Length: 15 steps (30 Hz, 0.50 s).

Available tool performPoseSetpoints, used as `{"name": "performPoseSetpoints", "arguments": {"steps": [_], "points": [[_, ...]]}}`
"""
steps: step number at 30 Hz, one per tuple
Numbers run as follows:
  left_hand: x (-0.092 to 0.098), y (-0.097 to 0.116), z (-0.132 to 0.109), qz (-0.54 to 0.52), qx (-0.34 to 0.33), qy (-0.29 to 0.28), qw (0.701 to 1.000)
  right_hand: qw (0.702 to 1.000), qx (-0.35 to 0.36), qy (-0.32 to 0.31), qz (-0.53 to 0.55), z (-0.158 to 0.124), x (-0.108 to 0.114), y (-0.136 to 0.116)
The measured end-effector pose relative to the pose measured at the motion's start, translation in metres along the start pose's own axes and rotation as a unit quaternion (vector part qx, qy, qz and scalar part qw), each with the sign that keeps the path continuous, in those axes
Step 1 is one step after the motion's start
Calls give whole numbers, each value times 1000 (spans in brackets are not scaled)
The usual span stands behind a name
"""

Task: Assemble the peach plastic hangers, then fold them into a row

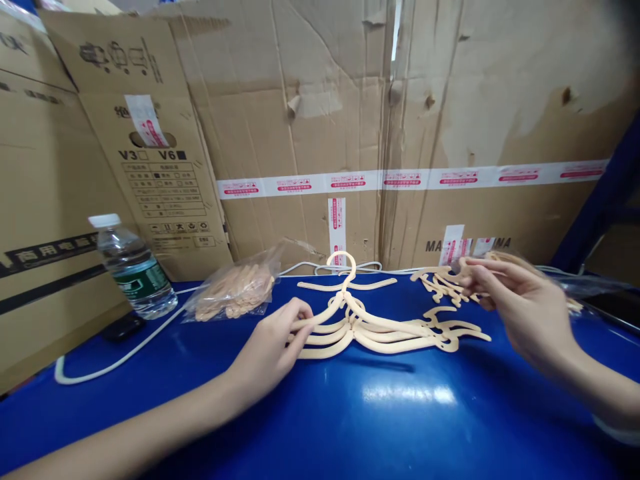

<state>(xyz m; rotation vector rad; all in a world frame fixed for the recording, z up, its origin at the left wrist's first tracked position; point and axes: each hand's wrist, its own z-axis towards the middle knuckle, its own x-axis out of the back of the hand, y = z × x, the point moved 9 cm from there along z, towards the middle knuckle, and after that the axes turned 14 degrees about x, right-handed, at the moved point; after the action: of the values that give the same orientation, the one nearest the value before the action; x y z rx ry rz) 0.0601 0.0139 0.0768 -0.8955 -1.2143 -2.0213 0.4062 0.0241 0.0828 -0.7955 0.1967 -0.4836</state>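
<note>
A stack of several small cream plastic hangers (390, 327) lies fanned on the blue table (350, 413), hooks pointing to the back. My left hand (275, 347) pinches the left arms of that stack, fingers closed on them. My right hand (515, 300) is raised at the right, fingers pinched on one hanger drawn from a loose pile of hangers (440, 283) that spills from a clear plastic bag (585, 287).
A clear bag packed with more hangers (235, 290) lies left of centre. A water bottle (133, 267) stands at the left beside a dark flat object (123, 327). A white cable (115, 363) runs across the table. Cardboard boxes (320, 133) wall the back.
</note>
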Motion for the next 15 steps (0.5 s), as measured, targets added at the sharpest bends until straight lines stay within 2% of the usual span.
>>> {"name": "performPoseSetpoints", "arguments": {"steps": [3,7,15], "points": [[-11,2,-16,-83,-8,-25,996,992,-106,-34,63,-22,-19,12],[-16,7,-23,-105,-56,-18,993,970,-207,-82,100,-48,-37,28],[-17,-7,-19,-144,2,-28,989,939,-286,-74,178,-61,-44,37]]}}
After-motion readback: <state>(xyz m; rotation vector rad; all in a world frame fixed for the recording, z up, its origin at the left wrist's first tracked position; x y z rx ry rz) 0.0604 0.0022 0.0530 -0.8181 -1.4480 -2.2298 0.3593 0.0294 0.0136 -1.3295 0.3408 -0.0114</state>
